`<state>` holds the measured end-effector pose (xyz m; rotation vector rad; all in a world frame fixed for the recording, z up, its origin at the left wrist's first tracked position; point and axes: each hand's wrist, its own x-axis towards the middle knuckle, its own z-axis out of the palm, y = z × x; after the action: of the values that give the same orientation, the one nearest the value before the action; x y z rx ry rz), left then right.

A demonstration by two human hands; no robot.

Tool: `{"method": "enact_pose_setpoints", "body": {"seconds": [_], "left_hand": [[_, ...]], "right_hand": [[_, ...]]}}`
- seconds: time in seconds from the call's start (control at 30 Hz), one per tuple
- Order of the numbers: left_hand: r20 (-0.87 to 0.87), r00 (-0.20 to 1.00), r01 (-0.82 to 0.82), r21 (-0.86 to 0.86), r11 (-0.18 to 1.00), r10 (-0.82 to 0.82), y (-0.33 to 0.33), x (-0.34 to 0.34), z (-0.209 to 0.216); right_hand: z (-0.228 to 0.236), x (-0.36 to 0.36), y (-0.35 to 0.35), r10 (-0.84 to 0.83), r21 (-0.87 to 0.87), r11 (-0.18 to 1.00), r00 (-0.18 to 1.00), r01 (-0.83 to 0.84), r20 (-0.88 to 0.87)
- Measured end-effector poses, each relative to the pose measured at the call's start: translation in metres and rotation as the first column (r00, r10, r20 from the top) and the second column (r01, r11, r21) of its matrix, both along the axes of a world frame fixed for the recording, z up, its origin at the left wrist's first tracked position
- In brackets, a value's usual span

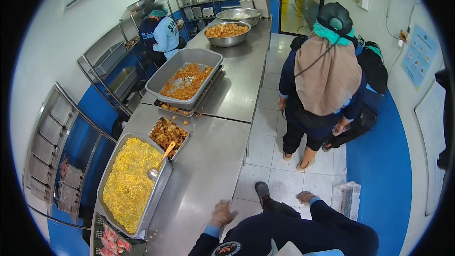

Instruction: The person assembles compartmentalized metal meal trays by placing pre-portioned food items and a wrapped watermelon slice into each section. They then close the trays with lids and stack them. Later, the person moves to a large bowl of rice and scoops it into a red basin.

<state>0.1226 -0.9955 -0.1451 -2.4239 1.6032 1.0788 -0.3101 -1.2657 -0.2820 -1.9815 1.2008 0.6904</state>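
Observation:
My left hand (222, 214), in a clear plastic glove, is at the right edge of the steel table (199, 180), fingers apart and holding nothing. Whether it touches the table I cannot tell. Out over the tiled floor, my right hand (307, 197) is gloved too, its fingers stretched out with nothing in them. Left of my left hand stands a deep grey tub of yellow corn (130, 180). A spoon (161, 162) with an orange handle lies on its right rim. Just behind sits a small metal tray of browned, chunky food (168, 135).
Farther back are a grey tub (215, 59) of orange-brown food, a steel bowl of fried pieces (226, 31) and another bowl (239, 15). A green crate (137, 246) holds pink packets. Two people stand right of the table (327, 71); others work at the far-left shelves (166, 33). A clear box (350, 199) stands by the wall.

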Motion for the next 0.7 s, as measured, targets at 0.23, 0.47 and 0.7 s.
{"method": "enact_pose_setpoints", "body": {"seconds": [0.23, 0.47, 0.7], "left_hand": [[0.208, 0.83, -0.531, 0.006, 0.848, 0.518, -0.05, -0.036, 0.013], [0.256, 0.648, -0.684, -0.219, 0.696, 0.717, -0.083, -0.073, 0.013], [-0.079, 0.548, -0.761, -0.461, 0.456, 0.833, -0.106, -0.044, 0.032]], "right_hand": [[0.009, 0.102, -0.162, 0.309, -0.089, 0.95, 0.943, -0.3, 0.121], [0.014, 0.153, -0.203, 0.22, 0.026, 0.972, 0.95, -0.232, 0.223], [-0.025, 0.158, -0.214, 0.651, 0.098, 0.756, 0.759, -0.647, -0.007]]}}
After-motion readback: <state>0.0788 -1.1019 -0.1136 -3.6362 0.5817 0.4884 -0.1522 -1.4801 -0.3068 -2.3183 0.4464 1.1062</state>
